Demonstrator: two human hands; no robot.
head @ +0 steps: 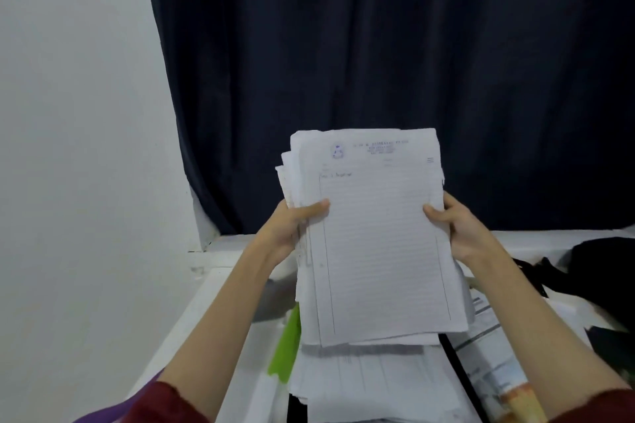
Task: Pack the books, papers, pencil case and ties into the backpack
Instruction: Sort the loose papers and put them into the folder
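Observation:
A thick stack of white lined papers (374,244) stands upright above the table, its lower edge near the pile below. My left hand (292,227) grips its left edge, thumb across the front sheet. My right hand (457,227) grips the right edge the same way. Below lies a flat pile of more papers (371,385). A black backpack (604,271) sits at the far right, only partly in view. A book with a printed cover (498,364) lies to the right of the pile. No pencil case or ties can be made out.
A green sheet or folder (285,343) pokes out left of the pile. The white table (220,302) meets a white wall on the left, and a dark curtain (378,62) hangs behind. Something purple (103,412) shows at the bottom left.

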